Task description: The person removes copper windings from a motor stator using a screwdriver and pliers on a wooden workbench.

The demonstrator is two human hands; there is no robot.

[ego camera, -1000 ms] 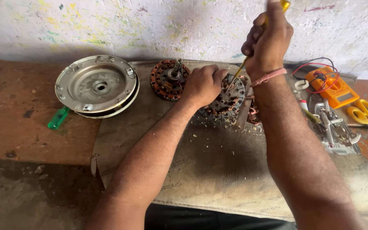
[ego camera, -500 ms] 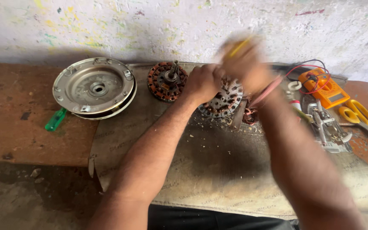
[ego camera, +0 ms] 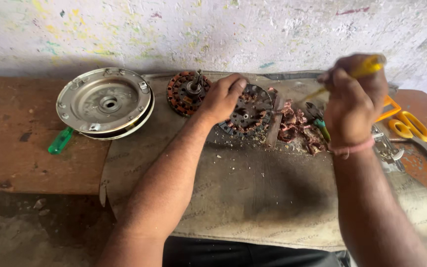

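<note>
The left hand (ego camera: 222, 97) lies flat on top of a round dark metal motor core with slots around its edge (ego camera: 249, 111), with the fingers spread a little and pressing down on its left side, not wrapped around it. The motor core sits on a worn brown cloth mat (ego camera: 253, 183) that covers the middle of an old wooden bench (ego camera: 21, 153), close to the back wall. The right hand (ego camera: 354, 101) is up in the air to the right of the core, closed in a tight fist around the yellow handle of a screwdriver (ego camera: 366, 66). The thin metal end of the screwdriver points down and to the left, toward the core, but it is blurry, so I cannot tell if the tip touches anything. Between the two hands, on the mat, lies a messy heap of reddish copper wire bits (ego camera: 300, 131), just beside the core. Behind the left hand stands a second round motor part wound with copper wire and a shaft sticking up (ego camera: 186, 91). Further left rests a big round silver metal cover like a shallow dish (ego camera: 106, 102), and near it on the bench lies a small green plastic handle (ego camera: 60, 140). On the far right is a pair of yellow-handled scissors (ego camera: 411, 126).
</note>
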